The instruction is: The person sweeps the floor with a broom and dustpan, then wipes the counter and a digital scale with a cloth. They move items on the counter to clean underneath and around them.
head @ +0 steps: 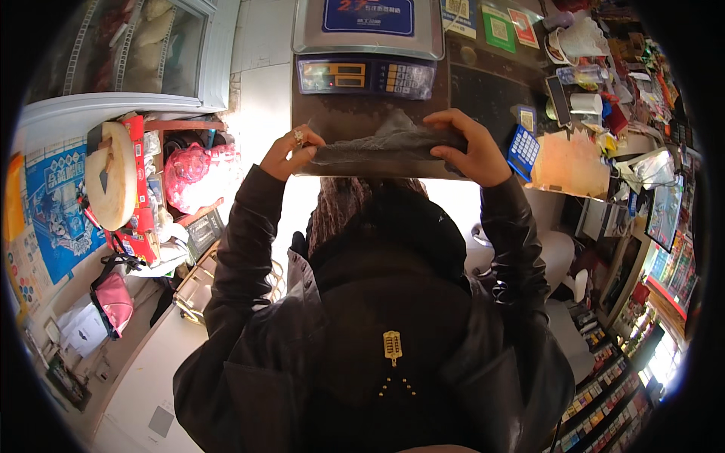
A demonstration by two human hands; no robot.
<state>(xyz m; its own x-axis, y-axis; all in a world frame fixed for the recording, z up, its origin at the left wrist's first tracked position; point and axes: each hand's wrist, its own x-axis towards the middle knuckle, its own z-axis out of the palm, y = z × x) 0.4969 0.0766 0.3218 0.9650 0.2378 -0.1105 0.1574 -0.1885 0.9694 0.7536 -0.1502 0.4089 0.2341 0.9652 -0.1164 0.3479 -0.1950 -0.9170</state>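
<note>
A thin, see-through plastic bag (374, 141) stretches crumpled between my two hands, above the front edge of a dark brown table (362, 111). My left hand (291, 152), with a flower-shaped ring on one finger, pinches the bag's left end between thumb and finger. Around the right end curls my right hand (477, 146), its thumb and forefinger apart with the film between them. Just beyond the bag stands a digital price scale with a blue keypad panel (367, 78) and a metal weighing pan (300, 42).
Right of my right hand lie a blue calculator (523, 148) and a piece of cardboard (572, 161). A phone (558, 102) and cluttered goods line the right side. At left are a glass-fronted cabinet (218, 56), a round chopping board (122, 181) and a pink plastic bag (198, 175).
</note>
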